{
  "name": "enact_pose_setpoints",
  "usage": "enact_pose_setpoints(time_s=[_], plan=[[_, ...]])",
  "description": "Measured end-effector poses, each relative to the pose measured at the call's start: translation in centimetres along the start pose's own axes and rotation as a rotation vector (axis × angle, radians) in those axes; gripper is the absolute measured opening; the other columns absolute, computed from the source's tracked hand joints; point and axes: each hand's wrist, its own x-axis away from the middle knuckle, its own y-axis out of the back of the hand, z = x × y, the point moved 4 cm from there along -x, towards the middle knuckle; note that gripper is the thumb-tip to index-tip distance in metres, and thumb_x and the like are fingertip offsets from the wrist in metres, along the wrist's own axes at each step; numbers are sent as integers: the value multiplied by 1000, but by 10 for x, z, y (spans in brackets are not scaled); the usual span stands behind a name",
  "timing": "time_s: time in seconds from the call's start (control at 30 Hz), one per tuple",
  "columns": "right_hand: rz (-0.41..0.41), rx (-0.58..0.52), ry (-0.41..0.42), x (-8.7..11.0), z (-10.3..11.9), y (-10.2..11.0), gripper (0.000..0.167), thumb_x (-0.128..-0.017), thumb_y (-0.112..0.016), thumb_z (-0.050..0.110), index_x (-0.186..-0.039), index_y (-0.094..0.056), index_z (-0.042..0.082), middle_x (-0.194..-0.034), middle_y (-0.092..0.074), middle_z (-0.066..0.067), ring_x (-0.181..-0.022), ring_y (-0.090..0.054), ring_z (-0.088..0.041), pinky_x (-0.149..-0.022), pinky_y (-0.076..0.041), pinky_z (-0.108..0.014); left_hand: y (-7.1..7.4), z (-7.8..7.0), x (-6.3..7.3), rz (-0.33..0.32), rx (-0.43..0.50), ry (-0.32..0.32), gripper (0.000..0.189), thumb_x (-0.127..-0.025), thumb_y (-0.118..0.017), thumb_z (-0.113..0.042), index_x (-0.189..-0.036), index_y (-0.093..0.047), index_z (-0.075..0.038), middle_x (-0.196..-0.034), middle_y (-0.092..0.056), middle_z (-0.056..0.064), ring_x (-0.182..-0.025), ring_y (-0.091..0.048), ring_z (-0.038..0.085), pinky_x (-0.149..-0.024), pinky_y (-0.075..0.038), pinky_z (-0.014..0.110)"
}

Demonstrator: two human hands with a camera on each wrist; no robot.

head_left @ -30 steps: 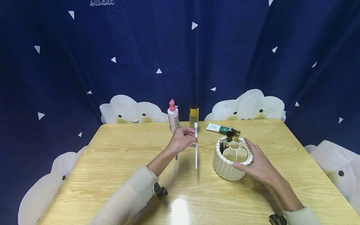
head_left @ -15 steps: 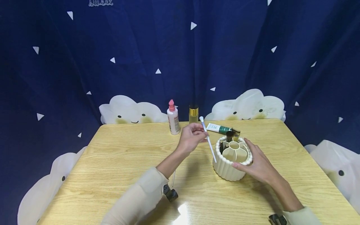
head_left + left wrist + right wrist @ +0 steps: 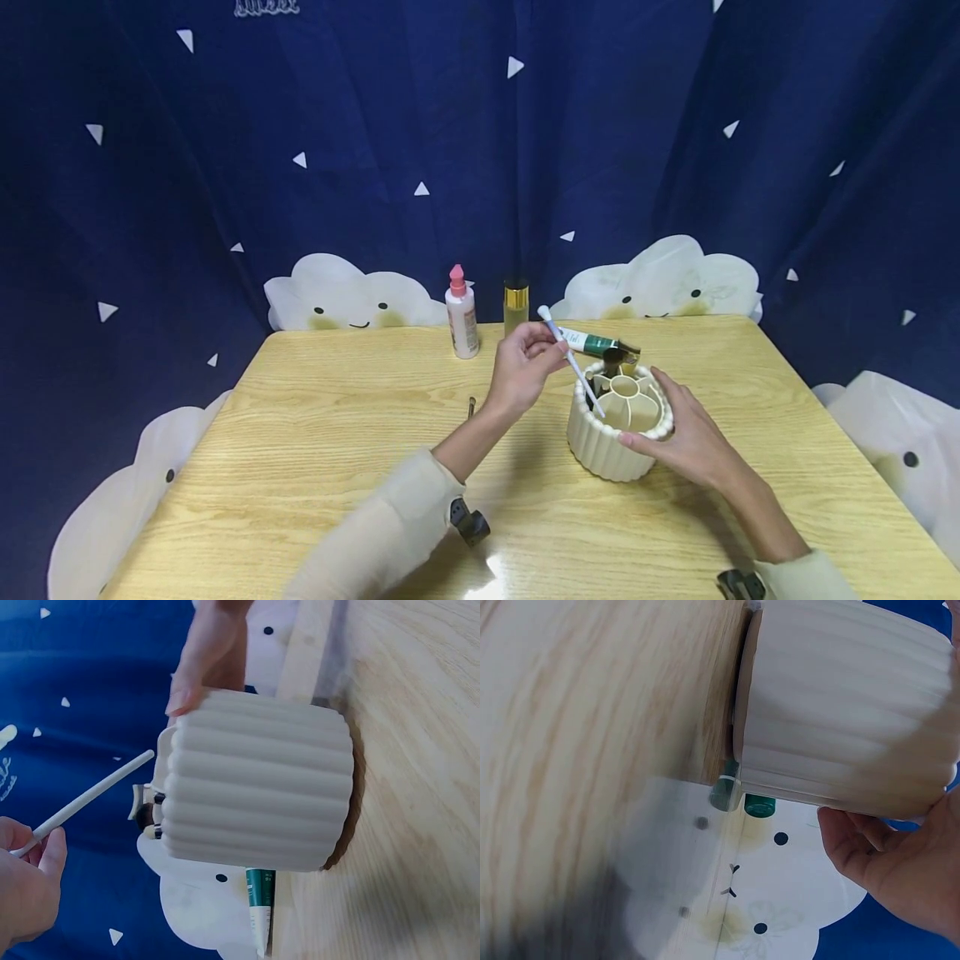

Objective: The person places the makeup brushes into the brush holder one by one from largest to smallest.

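Observation:
My left hand (image 3: 522, 367) pinches a white makeup brush (image 3: 573, 363), its pale bristle head up and its handle slanting down to the right. The handle's tip (image 3: 148, 755) is right by the rim of a cream, fluted round organizer (image 3: 611, 450), over its front-left compartments. Petal-shaped dividers split the organizer's inside. Several dark-handled brushes, one with a dark fluffy head (image 3: 612, 358), stand in the left and back part. My right hand (image 3: 690, 437) grips the organizer from its right side, thumb at the front rim; in the right wrist view the fingers (image 3: 855, 851) lie against its wall.
Behind the organizer lies a white and green tube (image 3: 592, 342). A white bottle with a pink pump top (image 3: 462, 321) and a gold-collared bottle (image 3: 516, 304) stand at the table's back edge. Another brush (image 3: 472, 407) lies on the wooden table (image 3: 322, 433), mostly hidden by my left forearm.
My left hand has moved right with the white brush, tilting it from upright until its handle tip reaches over the organizer. My right hand and the organizer have stayed in place.

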Motion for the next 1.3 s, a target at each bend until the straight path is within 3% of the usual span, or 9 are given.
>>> enact_pose_setpoints(time_s=[0.17, 0.3, 0.43, 0.67, 0.9, 1.1, 1.3], plan=[[0, -4, 4, -1, 0, 1, 109, -73, -71, 58, -153, -10, 14, -144, -34, -28, -128, -38, -46, -95, -35, -69, -6, 4, 0, 5, -120, -68, 22, -85, -60, 8, -105, -54, 14, -96, -61, 22, -78, -60, 7, -81, -57, 25], [-1, -5, 8, -2, 0, 2, 109, -74, -71, 58, -153, -11, 13, -144, -33, -28, -128, -37, -47, -95, -35, -70, -10, 4, 3, 25, -237, -109, 21, -85, -61, 6, -105, -55, 12, -101, -63, 27, -85, -64, 22, -85, -52, 18], [2, -7, 5, -2, 0, 2, 109, -74, -71, 58, -153, -11, 13, -145, -32, -29, -129, -37, -47, -96, -34, -70, -13, 2, 9, 48, -310, -130, 17, -85, -60, 7, -101, -57, 11, -100, -63, 28, -91, -64, 33, -80, -53, 17], [2, -11, 4, 0, 0, 2, 109, -74, -71, 57, -152, -11, 12, -144, -34, -29, -127, -38, -46, -94, -36, -69, -17, 15, 16, 83, -335, -126, 13, -83, -65, 3, -96, -61, 6, -94, -67, 21, -86, -66, 21, -74, -56, 18], [-3, -12, 4, 0, -1, 2, 109, -74, -71, 57, -153, -11, 12, -143, -35, -29, -126, -40, -46, -93, -37, -69, -17, 22, 20, 123, -362, -162, 9, -84, -66, -1, -91, -63, 5, -91, -70, 20, -86, -70, 26, -73, -56, 17], [7, -12, 4, 1, 0, 2, 109, -74, -71, 58, -153, -9, 14, -143, -34, -29, -126, -39, -47, -93, -37, -68, -17, 29, 24, 159, -454, -152, 7, -85, -66, -4, -88, -66, 3, -90, -72, 17, -88, -70, 24, -71, -55, 15], [11, -4, -5, 1, 2, 1, 109, -74, -70, 59, -153, -9, 15, -143, -33, -29, -126, -40, -47, -92, -38, -69, -19, 33, 29, 194, -606, -239, 8, -86, -66, -9, -87, -69, -2, -85, -72, 11, -79, -65, 15, -63, -52, 12]])
